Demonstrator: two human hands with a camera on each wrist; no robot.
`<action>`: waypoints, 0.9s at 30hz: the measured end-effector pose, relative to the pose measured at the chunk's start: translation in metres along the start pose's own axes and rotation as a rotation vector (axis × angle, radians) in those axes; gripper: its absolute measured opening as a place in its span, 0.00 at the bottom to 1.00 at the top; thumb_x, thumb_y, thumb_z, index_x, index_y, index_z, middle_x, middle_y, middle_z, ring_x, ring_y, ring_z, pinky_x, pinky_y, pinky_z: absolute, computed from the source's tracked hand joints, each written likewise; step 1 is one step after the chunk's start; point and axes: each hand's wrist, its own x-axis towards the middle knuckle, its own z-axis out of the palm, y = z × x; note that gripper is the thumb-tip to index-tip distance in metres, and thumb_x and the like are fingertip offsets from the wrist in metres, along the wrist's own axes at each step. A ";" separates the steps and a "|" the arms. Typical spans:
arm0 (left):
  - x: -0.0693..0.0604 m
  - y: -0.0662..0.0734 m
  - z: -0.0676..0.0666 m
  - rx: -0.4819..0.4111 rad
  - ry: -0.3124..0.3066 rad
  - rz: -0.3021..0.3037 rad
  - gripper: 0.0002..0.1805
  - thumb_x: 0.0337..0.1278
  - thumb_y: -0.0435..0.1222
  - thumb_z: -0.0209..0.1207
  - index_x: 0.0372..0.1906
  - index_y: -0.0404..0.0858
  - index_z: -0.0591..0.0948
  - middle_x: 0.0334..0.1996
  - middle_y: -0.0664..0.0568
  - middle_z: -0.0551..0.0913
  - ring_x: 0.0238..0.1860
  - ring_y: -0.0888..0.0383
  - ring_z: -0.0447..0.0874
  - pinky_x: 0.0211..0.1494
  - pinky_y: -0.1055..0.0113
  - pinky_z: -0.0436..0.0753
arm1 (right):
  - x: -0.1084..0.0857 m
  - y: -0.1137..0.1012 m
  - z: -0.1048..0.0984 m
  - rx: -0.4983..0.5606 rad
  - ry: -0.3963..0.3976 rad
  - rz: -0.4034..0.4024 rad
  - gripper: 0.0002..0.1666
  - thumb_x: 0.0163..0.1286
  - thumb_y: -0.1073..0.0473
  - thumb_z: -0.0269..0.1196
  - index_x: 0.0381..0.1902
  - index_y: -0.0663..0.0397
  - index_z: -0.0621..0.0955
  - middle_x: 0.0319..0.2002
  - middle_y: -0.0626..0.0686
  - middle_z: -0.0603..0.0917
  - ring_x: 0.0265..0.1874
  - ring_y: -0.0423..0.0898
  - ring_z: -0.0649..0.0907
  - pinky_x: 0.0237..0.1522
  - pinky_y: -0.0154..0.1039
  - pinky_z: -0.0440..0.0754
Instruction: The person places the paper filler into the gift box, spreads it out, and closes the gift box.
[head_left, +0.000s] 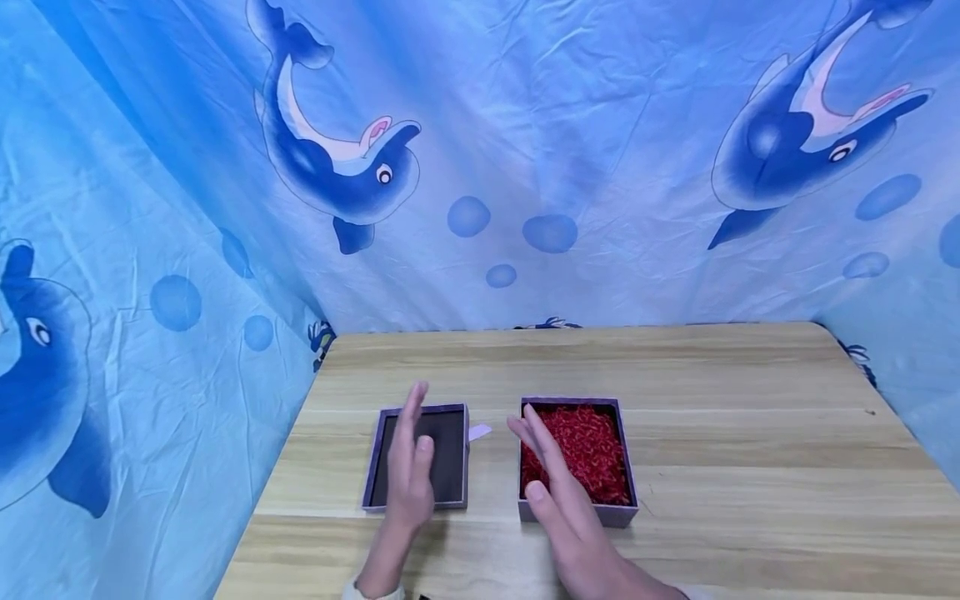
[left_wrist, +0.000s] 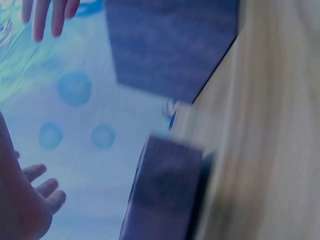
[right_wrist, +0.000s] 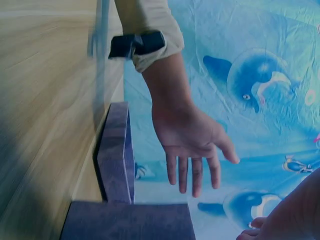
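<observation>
My left hand (head_left: pixel 409 475) hovers over a shallow, dark-lined purple tray or lid (head_left: pixel 450 458), fingers straight and thumb apart. My right hand (head_left: pixel 566 517) is held, palm turned inward, over the left side of a purple square box (head_left: pixel 618 515). Red shredded paper (head_left: pixel 588 446) fills that box. Neither hand holds anything. In the right wrist view the left hand (right_wrist: pixel 187 132) shows with its fingers spread, and part of the right hand (right_wrist: pixel 290 215) fills the lower right corner. The left wrist view catches only the right hand's fingertips (left_wrist: pixel 47 20) at the top.
A pale ribbon tab (head_left: pixel 480 432) sticks out from the right side of the shallow piece. Both pieces stand on a wood-grain table (head_left: pixel 750 450). Blue dolphin-print cloth (head_left: pixel 480 125) hangs behind and at the sides. A black strap (right_wrist: pixel 137 45) circles the left sleeve.
</observation>
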 end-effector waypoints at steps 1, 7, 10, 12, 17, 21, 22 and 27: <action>0.002 -0.003 -0.005 0.005 0.006 -0.022 0.34 0.81 0.30 0.42 0.88 0.32 0.61 0.82 0.31 0.68 0.84 0.57 0.64 0.86 0.69 0.61 | 0.001 0.000 0.003 0.012 -0.006 -0.003 0.45 0.87 0.70 0.44 0.93 0.41 0.48 0.87 0.51 0.65 0.87 0.49 0.62 0.82 0.32 0.55; 0.007 -0.022 -0.032 0.021 0.024 -0.209 0.32 0.86 0.30 0.40 0.89 0.35 0.60 0.82 0.32 0.69 0.83 0.57 0.65 0.82 0.78 0.61 | 0.011 0.002 0.021 0.060 -0.045 0.077 0.44 0.89 0.65 0.43 0.94 0.37 0.44 0.89 0.49 0.59 0.88 0.53 0.58 0.86 0.42 0.49; 0.006 -0.029 -0.047 0.044 0.037 -0.311 0.31 0.90 0.34 0.41 0.89 0.39 0.61 0.80 0.36 0.73 0.81 0.52 0.68 0.78 0.82 0.64 | 0.016 0.007 0.030 0.088 -0.071 0.145 0.42 0.91 0.60 0.42 0.94 0.37 0.43 0.90 0.49 0.56 0.88 0.56 0.57 0.86 0.60 0.49; 0.004 -0.033 -0.056 0.060 0.054 -0.376 0.30 0.91 0.36 0.41 0.89 0.41 0.63 0.79 0.38 0.76 0.80 0.51 0.71 0.75 0.84 0.65 | 0.020 0.013 0.036 0.101 -0.085 0.183 0.41 0.92 0.57 0.43 0.93 0.38 0.42 0.90 0.49 0.55 0.88 0.57 0.57 0.84 0.65 0.49; 0.003 -0.040 -0.072 0.081 0.087 -0.488 0.29 0.94 0.41 0.41 0.89 0.43 0.64 0.78 0.39 0.78 0.80 0.45 0.72 0.72 0.86 0.66 | 0.023 0.027 0.051 0.126 -0.112 0.256 0.43 0.92 0.53 0.46 0.93 0.40 0.40 0.91 0.46 0.49 0.89 0.51 0.52 0.87 0.54 0.46; 0.004 -0.041 -0.079 0.107 0.067 -0.577 0.31 0.94 0.48 0.39 0.90 0.43 0.61 0.79 0.37 0.76 0.82 0.40 0.69 0.69 0.89 0.64 | 0.022 0.033 0.062 0.108 -0.117 0.312 0.44 0.92 0.50 0.46 0.93 0.41 0.40 0.91 0.48 0.45 0.89 0.50 0.47 0.87 0.57 0.42; 0.004 -0.041 -0.081 0.111 0.060 -0.602 0.32 0.94 0.49 0.39 0.90 0.43 0.61 0.79 0.36 0.76 0.82 0.39 0.69 0.68 0.89 0.64 | 0.022 0.034 0.065 0.100 -0.115 0.324 0.44 0.92 0.49 0.46 0.93 0.42 0.40 0.91 0.49 0.45 0.89 0.52 0.47 0.87 0.61 0.41; 0.004 -0.038 -0.085 0.126 0.036 -0.708 0.35 0.94 0.51 0.39 0.89 0.35 0.60 0.75 0.30 0.77 0.77 0.35 0.75 0.61 0.89 0.70 | 0.021 0.041 0.076 0.068 -0.083 0.384 0.46 0.92 0.43 0.46 0.93 0.48 0.39 0.91 0.57 0.42 0.89 0.63 0.45 0.85 0.70 0.40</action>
